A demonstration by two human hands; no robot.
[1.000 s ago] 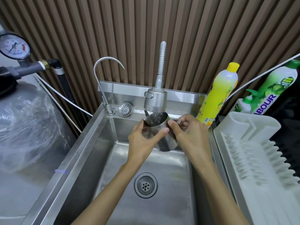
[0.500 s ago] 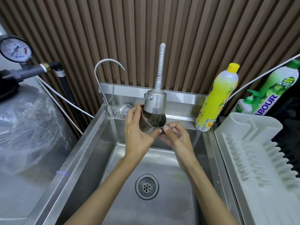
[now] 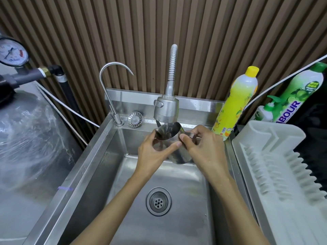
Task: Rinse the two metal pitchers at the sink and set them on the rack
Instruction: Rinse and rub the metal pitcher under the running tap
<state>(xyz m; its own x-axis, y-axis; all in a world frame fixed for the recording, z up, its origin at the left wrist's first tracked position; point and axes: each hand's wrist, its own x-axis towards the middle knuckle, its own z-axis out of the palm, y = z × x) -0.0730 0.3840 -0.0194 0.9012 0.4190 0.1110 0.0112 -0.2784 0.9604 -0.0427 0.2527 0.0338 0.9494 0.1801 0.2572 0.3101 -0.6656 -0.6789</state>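
Note:
A small metal pitcher (image 3: 169,134) is held over the steel sink (image 3: 99,156), tilted with its mouth under the spray tap head (image 3: 166,109); water runs into it. My left hand (image 3: 154,151) wraps the pitcher's left side. My right hand (image 3: 203,147) grips its handle on the right. The white plastic rack (image 3: 276,167) stands to the right of the sink with nothing on it. Only one pitcher is in sight.
A thin gooseneck tap (image 3: 109,89) and a loose strainer (image 3: 134,119) sit at the sink's back left. A yellow detergent bottle (image 3: 235,103) and green bottles (image 3: 297,96) stand at the back right. The drain (image 3: 158,201) is below my arms. A wrapped tank is left.
The pitcher has dropped a little from the tap head and tipped toward the right; my right hand moved up from under it onto its handle.

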